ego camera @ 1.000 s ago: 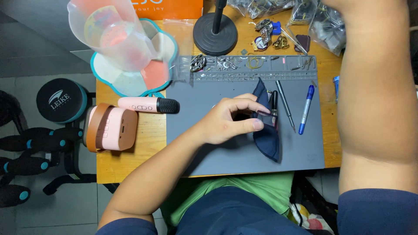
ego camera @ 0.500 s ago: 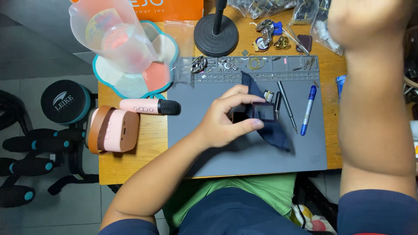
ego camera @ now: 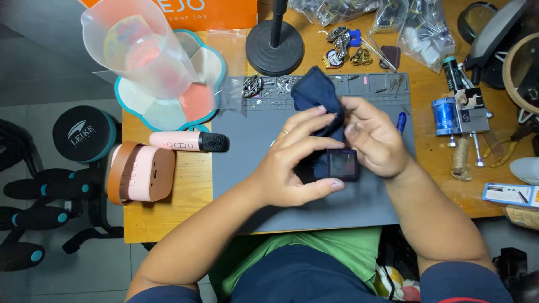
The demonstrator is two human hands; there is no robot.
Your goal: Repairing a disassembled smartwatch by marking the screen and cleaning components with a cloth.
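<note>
My left hand (ego camera: 295,163) grips a small square dark device (ego camera: 341,165) with a glossy screen, thumb under its lower edge, above the grey work mat (ego camera: 247,185). My right hand (ego camera: 373,140) pinches a dark blue cloth (ego camera: 316,95) and presses it against the top of the device. The cloth stands up behind my fingers. A ring shows on a left finger. A blue pen (ego camera: 401,120) pokes out from behind my right hand.
A pink microphone (ego camera: 188,141) and a pink speaker with a brown strap (ego camera: 140,173) lie left of the mat. A clear plastic jug (ego camera: 137,47) sits on a flower-shaped tray (ego camera: 210,70). A black round stand base (ego camera: 274,40), metal parts, plastic bags and tools crowd the back and right.
My right hand came down from the upper right and took hold of the cloth. The cloth was lifted and bunched over the device, which now sits between both hands.
</note>
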